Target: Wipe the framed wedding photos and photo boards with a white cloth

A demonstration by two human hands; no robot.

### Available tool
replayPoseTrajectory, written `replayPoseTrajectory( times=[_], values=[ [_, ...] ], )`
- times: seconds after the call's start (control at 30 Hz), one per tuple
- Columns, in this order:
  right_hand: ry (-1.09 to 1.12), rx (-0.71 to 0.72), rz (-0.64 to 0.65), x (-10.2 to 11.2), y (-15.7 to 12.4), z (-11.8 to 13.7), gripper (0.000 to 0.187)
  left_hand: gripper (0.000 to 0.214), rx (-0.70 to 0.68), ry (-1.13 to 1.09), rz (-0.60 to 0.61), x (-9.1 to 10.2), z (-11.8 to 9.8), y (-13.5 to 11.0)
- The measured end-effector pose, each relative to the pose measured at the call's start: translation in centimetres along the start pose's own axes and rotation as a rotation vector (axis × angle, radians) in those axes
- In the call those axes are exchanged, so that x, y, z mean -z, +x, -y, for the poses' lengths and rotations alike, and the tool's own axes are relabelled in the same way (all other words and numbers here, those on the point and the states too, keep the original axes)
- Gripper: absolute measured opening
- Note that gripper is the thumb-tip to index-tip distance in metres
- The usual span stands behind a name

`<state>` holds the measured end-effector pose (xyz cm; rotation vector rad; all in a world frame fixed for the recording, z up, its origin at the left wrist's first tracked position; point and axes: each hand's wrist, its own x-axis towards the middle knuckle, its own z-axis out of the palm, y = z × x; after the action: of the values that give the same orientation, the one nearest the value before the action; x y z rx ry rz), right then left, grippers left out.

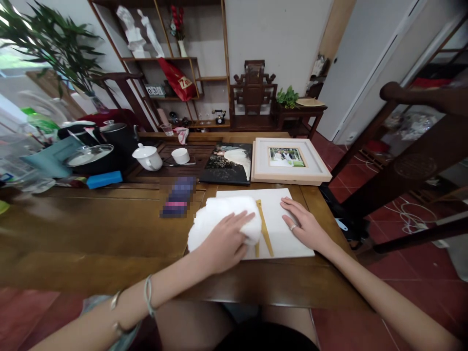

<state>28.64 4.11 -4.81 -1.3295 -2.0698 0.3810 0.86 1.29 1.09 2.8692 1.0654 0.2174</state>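
Note:
A white board (281,234) lies flat near the front edge of the wooden table (91,229). On its left half rests a sheet of soft white foam wrap (215,217). My left hand (223,241) presses on that wrap, fingers curled over its right edge. A thin yellow wooden stand piece (263,226) lies on the board between my hands. My right hand (305,224) lies flat on the bare board, fingers stretched out, a ring on one finger.
Behind the board stand a cream framed photo (288,161) and a dark photo print (228,163). A white teapot (148,158), a cup (180,155), black pots (95,156) and a blue block (104,179) crowd the left. A dark wooden chair (413,161) stands at right.

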Motion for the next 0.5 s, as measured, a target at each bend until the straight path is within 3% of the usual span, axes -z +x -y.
replayPoseTrajectory(
  times=[0.13,0.27,0.37,0.5],
  values=[
    [0.003,0.032,-0.016,0.0,0.0,-0.1,0.036,0.027,0.069,0.055,0.079,0.8,3.0,3.5],
    [-0.003,0.039,-0.015,0.0,0.0,-0.2,0.036,0.029,0.075,0.143,0.088,0.7,3.3,5.4],
    [-0.004,0.04,-0.005,0.0,-0.1,-0.2,0.037,0.027,0.072,0.179,0.099,0.6,1.1,4.0],
    [-0.003,0.044,-0.013,-0.1,-0.1,-0.2,0.038,0.023,-0.011,0.128,0.088,1.0,-3.3,-0.9]
  ],
)
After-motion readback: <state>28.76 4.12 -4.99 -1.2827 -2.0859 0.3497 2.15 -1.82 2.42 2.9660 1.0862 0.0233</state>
